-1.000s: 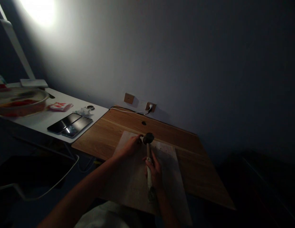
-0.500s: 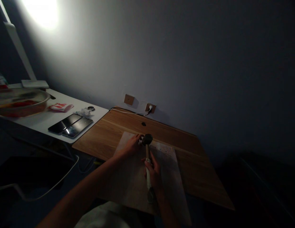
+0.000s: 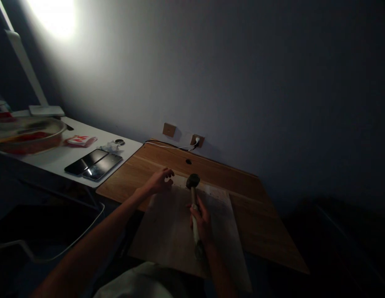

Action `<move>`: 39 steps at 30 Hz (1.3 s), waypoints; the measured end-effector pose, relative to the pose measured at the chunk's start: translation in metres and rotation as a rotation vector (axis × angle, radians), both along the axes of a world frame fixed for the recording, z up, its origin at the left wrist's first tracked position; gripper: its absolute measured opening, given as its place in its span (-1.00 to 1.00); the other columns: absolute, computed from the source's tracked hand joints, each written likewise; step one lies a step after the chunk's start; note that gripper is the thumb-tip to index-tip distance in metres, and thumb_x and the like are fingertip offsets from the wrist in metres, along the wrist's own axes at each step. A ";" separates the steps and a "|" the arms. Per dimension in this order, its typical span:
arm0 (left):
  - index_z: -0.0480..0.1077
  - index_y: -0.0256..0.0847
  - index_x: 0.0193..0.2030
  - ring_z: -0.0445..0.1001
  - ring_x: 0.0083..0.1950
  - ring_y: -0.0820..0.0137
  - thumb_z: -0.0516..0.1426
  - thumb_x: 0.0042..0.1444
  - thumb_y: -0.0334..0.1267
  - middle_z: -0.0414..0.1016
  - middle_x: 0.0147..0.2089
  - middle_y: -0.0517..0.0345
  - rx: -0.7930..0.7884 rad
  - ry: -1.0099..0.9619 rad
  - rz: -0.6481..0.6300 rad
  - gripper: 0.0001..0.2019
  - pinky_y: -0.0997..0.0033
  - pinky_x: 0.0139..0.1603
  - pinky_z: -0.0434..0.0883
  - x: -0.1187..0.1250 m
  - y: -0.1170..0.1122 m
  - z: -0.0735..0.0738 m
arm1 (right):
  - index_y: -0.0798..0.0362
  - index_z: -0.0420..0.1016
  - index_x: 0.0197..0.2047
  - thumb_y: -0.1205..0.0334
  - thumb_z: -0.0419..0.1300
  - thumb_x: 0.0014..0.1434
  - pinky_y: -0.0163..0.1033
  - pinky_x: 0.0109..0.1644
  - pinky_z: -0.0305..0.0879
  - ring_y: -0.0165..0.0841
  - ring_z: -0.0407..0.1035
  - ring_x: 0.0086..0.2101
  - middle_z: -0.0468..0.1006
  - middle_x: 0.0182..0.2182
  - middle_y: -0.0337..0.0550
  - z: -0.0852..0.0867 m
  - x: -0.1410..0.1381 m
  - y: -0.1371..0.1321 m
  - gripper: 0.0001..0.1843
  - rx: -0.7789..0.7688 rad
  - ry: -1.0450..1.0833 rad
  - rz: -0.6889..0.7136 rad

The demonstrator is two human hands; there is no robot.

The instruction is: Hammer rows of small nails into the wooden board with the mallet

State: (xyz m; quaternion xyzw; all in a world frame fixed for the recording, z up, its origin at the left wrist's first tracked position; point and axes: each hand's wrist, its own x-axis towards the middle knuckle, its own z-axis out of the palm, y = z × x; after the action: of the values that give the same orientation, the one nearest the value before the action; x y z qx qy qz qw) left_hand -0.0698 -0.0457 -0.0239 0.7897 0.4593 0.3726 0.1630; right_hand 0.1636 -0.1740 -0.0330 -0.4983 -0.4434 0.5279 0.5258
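Note:
My right hand (image 3: 203, 219) is wrapped round the handle of a mallet (image 3: 194, 225) with a dark, thick head and a light-coloured grip. Its head hovers over or rests on the far part of a pale board (image 3: 176, 223); I cannot tell which. My left hand (image 3: 161, 181) is at the board's far left corner, fingers curled but apart from the thumb, with nothing visible between them. Small dark spots (image 3: 207, 192), too small to make out, lie along the board's far edge.
Under the board is a brown wooden table (image 3: 257, 211) against the wall. On the white table (image 3: 52, 161) at left are two phones (image 3: 94, 164), a red-and-white packet (image 3: 80, 141), a clear bowl (image 3: 34, 138) and a lamp (image 3: 29, 70). Cables run to a wall socket (image 3: 197, 140).
My left hand has moved left, away from the mallet head, and its fingers have spread. My right hand holds the mallet in nearly the same place.

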 end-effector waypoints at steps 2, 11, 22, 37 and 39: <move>0.50 -0.19 -0.08 0.50 -0.13 0.32 0.21 0.06 -0.40 0.49 -0.08 0.06 -0.032 0.217 -0.063 -0.74 0.39 -0.10 0.43 -0.008 -0.007 -0.002 | 0.03 0.27 0.44 0.00 0.34 0.09 -0.38 -0.72 0.11 -0.57 0.21 -0.71 0.61 -0.19 -0.17 0.000 0.000 0.005 -0.12 0.008 -0.008 0.012; 0.56 -0.22 -0.15 0.51 -0.21 0.32 0.08 0.28 -0.45 0.52 -0.15 -0.03 -0.054 0.472 -0.109 -0.78 0.42 -0.18 0.42 0.008 -0.017 0.008 | -0.02 0.31 0.42 0.01 0.33 0.12 -0.40 -0.71 0.12 -0.57 0.24 -0.70 0.60 -0.20 -0.18 0.000 0.000 0.010 -0.18 0.048 -0.024 0.015; 0.54 -0.24 -0.06 0.52 -0.15 0.31 0.08 0.23 -0.50 0.49 -0.01 -0.08 -0.034 0.357 -0.195 -0.74 0.39 -0.09 0.45 0.009 -0.014 0.008 | 0.00 0.28 0.45 0.03 0.32 0.12 -0.40 -0.70 0.11 -0.58 0.22 -0.69 0.61 -0.20 -0.16 0.004 0.000 0.009 -0.15 0.034 0.013 0.006; 0.47 -0.29 -0.03 0.55 -0.12 0.29 0.02 0.26 -0.54 0.57 -0.08 -0.08 -0.068 0.374 -0.106 -0.73 0.38 -0.07 0.44 0.019 -0.001 0.006 | -0.04 0.29 0.44 0.03 0.34 0.11 -0.39 -0.72 0.11 -0.58 0.21 -0.70 0.64 -0.15 -0.13 0.005 0.001 0.009 -0.15 0.013 0.022 0.019; 0.49 -0.27 -0.02 0.55 -0.10 0.30 0.05 0.25 -0.52 0.57 -0.04 -0.07 -0.045 0.340 -0.130 -0.74 0.39 -0.06 0.44 0.022 0.001 0.007 | -0.01 0.29 0.44 0.03 0.35 0.10 -0.40 -0.71 0.12 -0.58 0.22 -0.70 0.64 -0.16 -0.13 0.004 0.001 0.010 -0.14 0.014 0.031 0.006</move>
State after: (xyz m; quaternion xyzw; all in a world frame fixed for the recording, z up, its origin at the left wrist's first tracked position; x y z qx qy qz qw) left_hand -0.0483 -0.0442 -0.0174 0.8655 0.4366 0.2119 0.1242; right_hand 0.1649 -0.1642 -0.0290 -0.4848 -0.4403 0.5341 0.5346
